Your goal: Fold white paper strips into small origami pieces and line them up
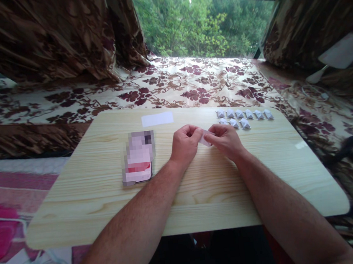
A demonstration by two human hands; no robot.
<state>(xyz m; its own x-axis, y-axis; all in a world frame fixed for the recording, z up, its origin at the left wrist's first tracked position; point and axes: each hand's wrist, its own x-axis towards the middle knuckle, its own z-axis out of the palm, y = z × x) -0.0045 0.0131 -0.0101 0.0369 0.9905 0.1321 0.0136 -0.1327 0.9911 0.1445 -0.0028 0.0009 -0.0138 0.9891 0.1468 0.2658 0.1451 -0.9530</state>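
A small piece of white paper (205, 139) is pinched between my two hands above the middle of the table. My left hand (186, 138) is closed on its left end, thumb and fingertips together. From the other side, my right hand (224, 139) grips it with the thumb on top. Whether the paper is folded, I cannot make out fully. Beyond my right hand, several small folded white paper pieces (248, 114) with raised points stand in two rows. A flat white paper strip (157, 119) lies near the far edge, ahead of my left hand.
A phone (138, 159), partly pixelated, lies left of my forearms on the pale wooden table (101, 198). A whitish patch (300, 145) shows near its right edge. Behind are a floral-covered ledge (171, 82), curtains (74, 33) and a window. A white lamp (343, 51) stands at the right.
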